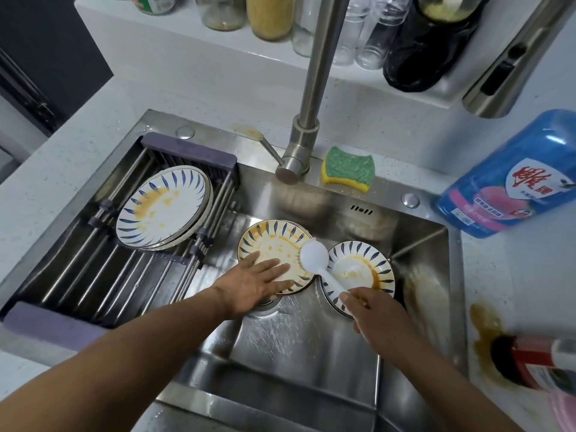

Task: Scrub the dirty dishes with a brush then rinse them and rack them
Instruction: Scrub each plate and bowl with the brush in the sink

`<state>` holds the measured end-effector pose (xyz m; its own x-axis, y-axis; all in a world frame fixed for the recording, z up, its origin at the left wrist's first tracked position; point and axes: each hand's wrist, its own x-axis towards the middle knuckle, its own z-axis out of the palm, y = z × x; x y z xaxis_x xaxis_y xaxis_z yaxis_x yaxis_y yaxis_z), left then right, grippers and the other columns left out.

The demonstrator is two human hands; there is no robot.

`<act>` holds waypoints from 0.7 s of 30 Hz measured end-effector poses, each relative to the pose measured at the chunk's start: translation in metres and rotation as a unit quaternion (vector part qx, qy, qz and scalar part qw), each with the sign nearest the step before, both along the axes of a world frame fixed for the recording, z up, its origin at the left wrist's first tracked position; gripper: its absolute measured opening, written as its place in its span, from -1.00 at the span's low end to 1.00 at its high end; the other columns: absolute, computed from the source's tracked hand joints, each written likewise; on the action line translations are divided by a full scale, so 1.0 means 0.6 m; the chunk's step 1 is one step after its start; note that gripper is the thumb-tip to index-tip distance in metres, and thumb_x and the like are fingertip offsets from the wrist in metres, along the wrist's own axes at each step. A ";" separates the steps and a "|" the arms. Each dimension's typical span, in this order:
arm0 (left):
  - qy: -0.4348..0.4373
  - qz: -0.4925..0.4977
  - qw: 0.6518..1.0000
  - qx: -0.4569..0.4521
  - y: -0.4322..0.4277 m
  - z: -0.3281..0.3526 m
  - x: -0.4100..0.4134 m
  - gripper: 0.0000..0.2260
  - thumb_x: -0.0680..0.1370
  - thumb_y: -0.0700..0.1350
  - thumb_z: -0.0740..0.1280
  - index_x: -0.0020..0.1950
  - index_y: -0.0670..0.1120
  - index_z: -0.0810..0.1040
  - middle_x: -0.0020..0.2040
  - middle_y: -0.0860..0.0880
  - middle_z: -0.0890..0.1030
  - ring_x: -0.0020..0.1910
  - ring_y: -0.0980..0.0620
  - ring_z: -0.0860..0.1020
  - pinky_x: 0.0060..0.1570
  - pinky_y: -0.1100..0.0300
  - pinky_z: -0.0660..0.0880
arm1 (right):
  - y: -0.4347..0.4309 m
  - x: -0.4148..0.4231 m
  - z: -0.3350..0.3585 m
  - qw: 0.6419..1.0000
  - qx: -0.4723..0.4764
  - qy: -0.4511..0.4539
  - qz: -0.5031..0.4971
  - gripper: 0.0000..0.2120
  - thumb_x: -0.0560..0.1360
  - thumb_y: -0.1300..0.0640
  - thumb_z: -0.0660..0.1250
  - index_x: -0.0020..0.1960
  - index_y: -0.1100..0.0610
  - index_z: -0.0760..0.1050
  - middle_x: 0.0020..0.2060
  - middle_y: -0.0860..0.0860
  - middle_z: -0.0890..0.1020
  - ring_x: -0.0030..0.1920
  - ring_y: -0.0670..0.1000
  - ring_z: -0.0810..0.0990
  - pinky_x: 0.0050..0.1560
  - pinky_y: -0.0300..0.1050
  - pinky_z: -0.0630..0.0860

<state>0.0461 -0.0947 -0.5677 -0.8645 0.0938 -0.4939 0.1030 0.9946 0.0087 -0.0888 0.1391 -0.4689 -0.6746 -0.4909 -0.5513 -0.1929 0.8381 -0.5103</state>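
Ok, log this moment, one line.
scrubbing | left hand: flat on sink plate | right hand: grips brush, head on same plate | rack: stained plates

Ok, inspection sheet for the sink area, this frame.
Surface: steel sink, wet, with yellow smears on its right wall.
Job's things: stained plates stacked on the rack; left basin stack and right basin stack, both stained; white brush, head at the left basin stack's edge.
Clutter: sponge on the sink rim; blue detergent bottle; red bottle lying in a brown spill on the counter.
Hands: left hand flat on the left basin stack; right hand grips the brush handle.
Cables: nothing seen.
Surroundings: faucet; jars and glasses on the back shelf.
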 end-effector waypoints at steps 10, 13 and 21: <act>0.236 0.137 0.937 0.216 0.075 0.001 -0.030 -0.64 0.67 0.23 0.14 0.18 0.00 0.54 0.13 -0.03 0.60 0.12 -0.08 0.55 0.08 0.05 0.46 | 0.035 -0.007 -0.001 0.951 -0.114 -0.120 -0.260 -0.71 0.66 0.02 0.26 -0.06 0.23 0.56 -0.40 0.09 0.47 -0.55 -0.04 0.34 -0.50 -0.20 0.25; 0.079 0.449 0.808 0.374 0.160 0.027 -0.080 -0.70 0.66 0.11 0.26 -0.11 -0.08 0.50 -0.22 -0.07 0.65 -0.24 -0.09 0.61 -0.16 0.09 0.53 | 0.043 -0.013 0.004 0.950 -0.123 -0.110 -0.265 -0.74 0.66 0.03 0.27 -0.02 0.21 0.59 -0.38 0.10 0.49 -0.55 -0.04 0.35 -0.49 -0.19 0.27; -0.031 0.713 0.538 0.449 0.228 -0.028 -0.164 -0.66 0.63 -0.03 0.39 0.20 -0.31 0.59 -0.17 -0.19 0.66 -0.50 -0.05 0.54 -0.56 0.20 0.51 | 0.069 -0.028 -0.014 0.951 -0.121 -0.099 -0.265 -0.80 0.65 0.02 0.27 -0.05 0.08 0.60 -0.45 0.04 0.52 -0.52 0.00 0.42 -0.47 -0.17 0.34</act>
